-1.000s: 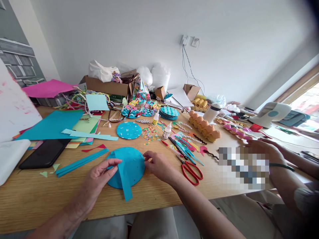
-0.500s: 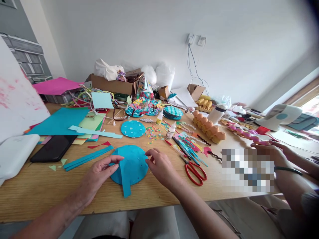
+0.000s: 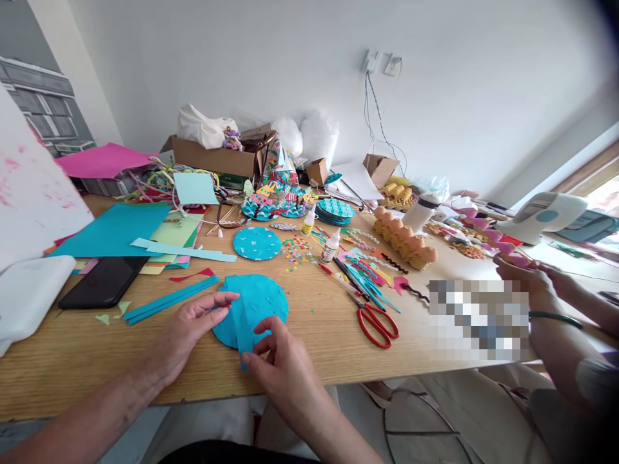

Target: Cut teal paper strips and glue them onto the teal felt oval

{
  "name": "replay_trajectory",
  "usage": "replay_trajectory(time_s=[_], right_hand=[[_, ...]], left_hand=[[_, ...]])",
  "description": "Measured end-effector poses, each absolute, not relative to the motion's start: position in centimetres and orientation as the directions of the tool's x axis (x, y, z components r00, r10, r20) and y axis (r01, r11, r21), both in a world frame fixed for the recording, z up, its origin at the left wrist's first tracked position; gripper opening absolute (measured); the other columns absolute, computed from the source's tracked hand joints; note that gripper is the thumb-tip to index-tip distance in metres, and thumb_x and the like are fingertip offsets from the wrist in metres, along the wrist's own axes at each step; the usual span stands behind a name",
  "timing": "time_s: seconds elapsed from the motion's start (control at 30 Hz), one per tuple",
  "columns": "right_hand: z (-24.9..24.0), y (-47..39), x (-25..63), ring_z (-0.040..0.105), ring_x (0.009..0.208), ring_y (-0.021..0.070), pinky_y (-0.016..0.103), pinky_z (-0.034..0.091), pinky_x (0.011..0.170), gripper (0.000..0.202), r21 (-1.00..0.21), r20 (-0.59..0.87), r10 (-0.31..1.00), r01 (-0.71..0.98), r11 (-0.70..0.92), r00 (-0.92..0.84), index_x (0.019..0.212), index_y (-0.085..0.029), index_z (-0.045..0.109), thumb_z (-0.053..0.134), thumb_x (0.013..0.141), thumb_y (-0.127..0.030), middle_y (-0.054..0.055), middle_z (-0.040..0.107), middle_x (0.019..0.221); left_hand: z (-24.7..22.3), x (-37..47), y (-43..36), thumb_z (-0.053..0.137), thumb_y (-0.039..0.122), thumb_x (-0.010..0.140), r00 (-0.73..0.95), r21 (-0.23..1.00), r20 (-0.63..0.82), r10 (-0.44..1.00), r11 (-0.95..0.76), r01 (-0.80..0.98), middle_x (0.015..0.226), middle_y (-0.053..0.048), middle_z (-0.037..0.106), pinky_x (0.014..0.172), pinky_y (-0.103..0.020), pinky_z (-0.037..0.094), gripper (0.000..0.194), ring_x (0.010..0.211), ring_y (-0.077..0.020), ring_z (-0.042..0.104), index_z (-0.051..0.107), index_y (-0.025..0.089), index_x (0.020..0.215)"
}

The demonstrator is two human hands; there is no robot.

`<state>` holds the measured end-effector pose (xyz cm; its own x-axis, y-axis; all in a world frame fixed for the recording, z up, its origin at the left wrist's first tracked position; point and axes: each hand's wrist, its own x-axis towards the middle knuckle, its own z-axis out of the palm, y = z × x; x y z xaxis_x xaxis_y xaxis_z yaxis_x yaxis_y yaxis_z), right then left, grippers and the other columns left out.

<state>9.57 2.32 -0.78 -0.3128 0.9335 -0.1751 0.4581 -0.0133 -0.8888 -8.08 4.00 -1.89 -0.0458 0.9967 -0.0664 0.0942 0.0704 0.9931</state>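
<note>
A blue paper-covered disc (image 3: pixel 271 296) lies on the table, with a blue paper strip (image 3: pixel 243 322) across its left part, its lower end past the disc's front edge. At the disc's left edge is my left hand (image 3: pixel 196 322), thumb and forefinger apart beside the strip. My right hand (image 3: pixel 283 361) is over the disc's front right part, fingers curved and apart, thumb tip by the strip's lower end. Two more blue strips (image 3: pixel 169 301) lie to the left. Behind sits a second blue disc with pale flecks (image 3: pixel 256 243).
Red-handled scissors (image 3: pixel 377 324), glue bottles (image 3: pixel 330 247) and confetti (image 3: pixel 296 251) lie right and behind. A black phone (image 3: pixel 101 282) and paper sheets are left. An egg carton (image 3: pixel 403 240) stands farther right, near another person's hands (image 3: pixel 527 280) holding a pink carton piece (image 3: pixel 513 256).
My right hand has moved from the disc's right edge down and left to the strip's lower end. The other person's hands have raised the pink piece slightly. The view has shifted a little.
</note>
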Motion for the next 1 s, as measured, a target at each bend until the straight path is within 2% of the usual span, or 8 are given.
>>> replay_trajectory(time_s=[0.17, 0.27, 0.33, 0.4, 0.47, 0.57, 0.8, 1.0], right_hand=[[-2.0, 2.2, 9.2, 0.041, 0.051, 0.0075, 0.018, 0.027, 0.046, 0.025, -0.921, -0.144, 0.944, 0.389, -0.018, -0.298, 0.086, -0.020, 0.050, 0.053, 0.065, -0.006, -0.008, 0.044, 0.057], [-2.6, 2.6, 9.7, 0.040, 0.051, 0.0076, 0.018, 0.027, 0.047, 0.023, -0.945, -0.113, 0.950, 0.327, -0.013, -0.290, 0.084, -0.021, 0.049, 0.052, 0.066, -0.008, -0.009, 0.043, 0.057], [-2.7, 2.8, 10.0, 0.039, 0.051, 0.0077, 0.018, 0.026, 0.046, 0.022, -0.952, -0.110, 0.949, 0.307, -0.015, -0.294, 0.084, -0.021, 0.049, 0.052, 0.066, -0.009, -0.009, 0.043, 0.057], [-2.8, 3.0, 10.2, 0.039, 0.051, 0.0079, 0.019, 0.026, 0.047, 0.021, -0.953, -0.111, 0.947, 0.303, -0.016, -0.300, 0.084, -0.021, 0.049, 0.052, 0.066, -0.010, -0.009, 0.043, 0.056], [-2.8, 3.2, 10.3, 0.039, 0.050, 0.0081, 0.019, 0.026, 0.047, 0.023, -0.954, -0.108, 0.948, 0.301, -0.013, -0.301, 0.086, -0.021, 0.048, 0.052, 0.066, -0.011, -0.009, 0.042, 0.055], [-2.6, 3.4, 10.4, 0.039, 0.050, 0.0083, 0.019, 0.027, 0.048, 0.026, -0.953, -0.101, 0.951, 0.303, -0.008, -0.294, 0.090, -0.021, 0.048, 0.052, 0.066, -0.012, -0.009, 0.042, 0.055], [-1.9, 3.8, 11.4, 0.044, 0.052, 0.0092, 0.020, 0.031, 0.049, 0.022, -0.952, -0.053, 0.959, 0.303, 0.036, -0.278, 0.090, -0.019, 0.052, 0.049, 0.069, -0.014, -0.006, 0.051, 0.058], [-1.9, 4.5, 12.7, 0.047, 0.053, 0.0103, 0.020, 0.034, 0.048, 0.022, -0.953, -0.025, 0.970, 0.299, 0.050, -0.242, 0.091, -0.018, 0.057, 0.048, 0.072, -0.022, -0.004, 0.052, 0.059]], left_hand=[[-2.0, -8.1, 3.8, 0.059, 0.036, 0.074, -0.031, 0.988, -0.034, 0.999, 0.038, 0.147, 0.107, -0.006, 0.065, 0.093, -0.039, 0.041, 0.031, 0.105, -0.0260, 0.055, 0.065, 0.020, 0.100], [-2.6, -9.3, 3.8, 0.055, 0.034, 0.076, 0.030, 0.943, 0.092, 0.995, -0.097, 0.317, 0.101, -0.006, 0.065, 0.085, -0.035, 0.047, 0.022, 0.098, -0.0239, 0.058, 0.062, 0.020, 0.092], [-3.2, -10.9, 3.9, 0.053, 0.030, 0.077, 0.136, 0.819, 0.225, 0.965, -0.263, 0.511, 0.099, -0.005, 0.063, 0.080, -0.032, 0.049, 0.015, 0.093, -0.0219, 0.060, 0.060, 0.021, 0.086], [-3.7, -12.4, 4.1, 0.051, 0.024, 0.078, 0.308, 0.595, 0.311, 0.899, -0.437, 0.674, 0.105, -0.004, 0.061, 0.088, -0.033, 0.046, 0.014, 0.100, -0.0217, 0.056, 0.061, 0.023, 0.088], [-4.0, -13.6, 4.5, 0.047, 0.019, 0.081, 0.449, 0.402, 0.321, 0.834, -0.549, 0.732, 0.107, -0.003, 0.060, 0.092, -0.033, 0.043, 0.021, 0.104, -0.0205, 0.054, 0.061, 0.025, 0.095], [-3.8, -14.2, 5.0, 0.041, 0.020, 0.088, 0.574, 0.259, 0.306, 0.759, -0.647, 0.717, 0.104, -0.003, 0.062, 0.088, -0.028, 0.045, 0.024, 0.100, -0.0178, 0.056, 0.061, 0.024, 0.100], [-3.5, -13.1, 5.4, 0.032, 0.030, 0.093, 0.586, 0.243, 0.349, 0.731, -0.675, 0.697, 0.094, -0.003, 0.065, 0.079, -0.024, 0.049, 0.034, 0.090, -0.0154, 0.060, 0.066, 0.022, 0.092], [-3.4, -11.8, 5.6, 0.036, 0.025, 0.092, 0.613, 0.231, 0.348, 0.709, -0.699, 0.677, 0.085, -0.003, 0.064, 0.078, -0.027, 0.047, 0.031, 0.082, -0.0166, 0.058, 0.066, 0.023, 0.086]])
